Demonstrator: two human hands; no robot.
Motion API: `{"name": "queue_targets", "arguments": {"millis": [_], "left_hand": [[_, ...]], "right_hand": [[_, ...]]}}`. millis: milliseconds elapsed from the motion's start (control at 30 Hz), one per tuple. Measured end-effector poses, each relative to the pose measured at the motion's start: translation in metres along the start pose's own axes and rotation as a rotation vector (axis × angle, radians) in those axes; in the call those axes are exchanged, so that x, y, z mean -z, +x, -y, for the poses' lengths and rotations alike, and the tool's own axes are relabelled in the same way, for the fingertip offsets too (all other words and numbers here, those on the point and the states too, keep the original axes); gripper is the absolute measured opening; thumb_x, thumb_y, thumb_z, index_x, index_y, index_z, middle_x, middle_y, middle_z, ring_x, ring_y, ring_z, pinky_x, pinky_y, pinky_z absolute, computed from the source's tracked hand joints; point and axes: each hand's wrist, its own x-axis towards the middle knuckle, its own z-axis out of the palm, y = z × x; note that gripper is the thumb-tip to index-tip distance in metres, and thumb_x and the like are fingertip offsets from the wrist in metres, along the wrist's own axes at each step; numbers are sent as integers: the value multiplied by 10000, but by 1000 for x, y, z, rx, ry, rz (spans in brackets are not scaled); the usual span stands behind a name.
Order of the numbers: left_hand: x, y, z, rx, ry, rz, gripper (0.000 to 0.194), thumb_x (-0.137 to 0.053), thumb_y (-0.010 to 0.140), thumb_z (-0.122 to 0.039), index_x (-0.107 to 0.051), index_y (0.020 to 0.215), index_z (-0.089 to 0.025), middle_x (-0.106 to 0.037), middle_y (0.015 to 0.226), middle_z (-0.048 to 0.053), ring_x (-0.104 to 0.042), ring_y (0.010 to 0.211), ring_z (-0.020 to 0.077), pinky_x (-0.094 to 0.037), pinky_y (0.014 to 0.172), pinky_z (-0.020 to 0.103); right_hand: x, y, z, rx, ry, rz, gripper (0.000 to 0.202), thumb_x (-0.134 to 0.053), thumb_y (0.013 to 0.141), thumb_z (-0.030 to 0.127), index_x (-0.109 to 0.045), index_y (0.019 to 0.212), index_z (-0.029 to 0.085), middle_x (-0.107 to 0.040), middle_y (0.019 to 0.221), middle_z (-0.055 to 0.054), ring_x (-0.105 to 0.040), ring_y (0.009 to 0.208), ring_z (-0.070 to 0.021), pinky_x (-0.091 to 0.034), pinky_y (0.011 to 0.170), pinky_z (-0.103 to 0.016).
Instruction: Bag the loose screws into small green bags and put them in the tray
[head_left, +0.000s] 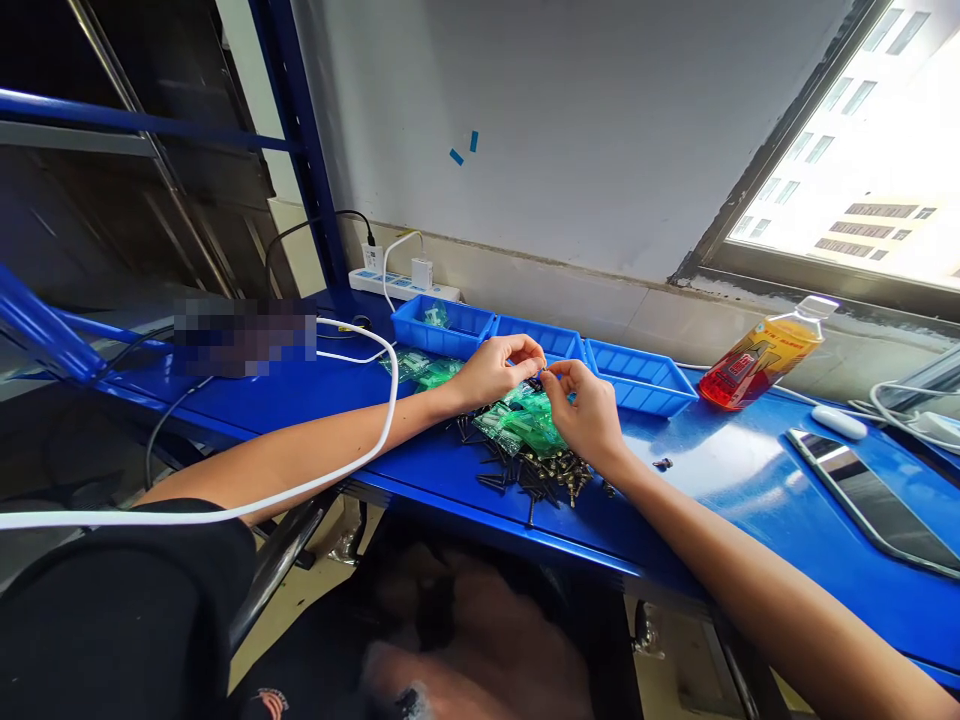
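My left hand (495, 372) and my right hand (589, 405) meet above the blue table, thumbs and forefingers pinched close together. Whatever lies between their fingertips is too small to make out. Below them is a heap of small green and clear plastic bags (517, 422). Dark screws (532, 478) and brass-coloured pieces (568, 468) are strewn at the heap's front side. Behind my hands stand blue trays in a row: the left tray (442, 328) holds a small clear bag, the middle tray (536, 335) is partly hidden, and the right tray (640, 378) sits beside it.
A bottle of red drink (765, 358) stands right of the trays. A phone (877, 495) and a white device (838, 421) lie at the right. One small dark part (663, 464) lies apart. A white cable (386, 425) crosses over my left forearm. A power strip (405, 286) is behind.
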Motion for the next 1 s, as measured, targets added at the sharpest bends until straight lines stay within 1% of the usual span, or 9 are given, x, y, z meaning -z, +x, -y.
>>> {"name": "queue_targets", "arguments": {"millis": [100,167,333,467,533,633,733,900,1000], "left_hand": [[0,0,1,5,81,11,112,-507,772,-238,-556,736,-144,-593,725,5,-511,680,113,-431,676,267],[1,0,1,-2,124,27,117,-502,783,-247,-558,762,-146,-607,743,9,-533,698,119,-434,670,265],[3,-2,-1,-67,200,64,136,-525,791,-264,-568,847,-148,-628,753,16,-576,709,127,-439,640,252],[2,-2,1,-96,245,38,108,-514,790,-216,-582,837,-146,-639,749,13,-580,700,122,-439,642,247],[2,-2,3,-97,267,19,112,-509,795,-211,-593,830,-146,-650,765,16,-578,699,122,-439,648,250],[1,-1,5,-106,292,-10,142,-495,816,-229,-610,813,-146,-665,791,24,-569,697,124,-435,646,255],[1,-1,5,-115,299,-17,161,-490,829,-234,-623,819,-145,-673,803,31,-566,701,125,-429,639,251],[1,-2,5,-131,318,6,183,-471,848,-218,-631,811,-137,-672,789,34,-562,688,120,-421,635,243],[1,-2,5,-139,326,11,201,-456,859,-224,-625,788,-140,-667,772,30,-564,694,121,-422,646,243]], "right_hand": [[2,2,0,20,27,0,164,-447,794,318,-527,709,203,-551,533,16,-487,478,-124,-320,491,-239],[2,3,-1,19,39,8,180,-429,799,319,-523,696,204,-577,549,1,-508,493,-130,-326,492,-241],[3,4,-1,-13,75,26,200,-408,805,321,-528,700,200,-566,524,6,-488,460,-126,-324,473,-243],[3,4,-2,-35,103,53,208,-406,804,338,-520,696,201,-549,515,13,-479,452,-123,-325,463,-244],[2,4,-3,-31,102,55,189,-429,796,350,-511,707,204,-516,489,32,-472,446,-120,-326,467,-242],[1,3,-5,3,83,24,149,-483,769,347,-509,798,204,-451,463,72,-461,445,-117,-345,493,-240],[-1,2,-7,56,62,-8,185,-490,756,324,-498,895,202,-459,498,76,-475,465,-120,-363,516,-244],[-1,1,-8,141,-6,-37,133,-462,772,297,-497,871,215,-489,518,59,-495,486,-125,-359,522,-243],[-1,0,-9,167,-47,-36,129,-466,773,285,-506,868,208,-494,508,55,-499,484,-128,-351,517,-242]]}}
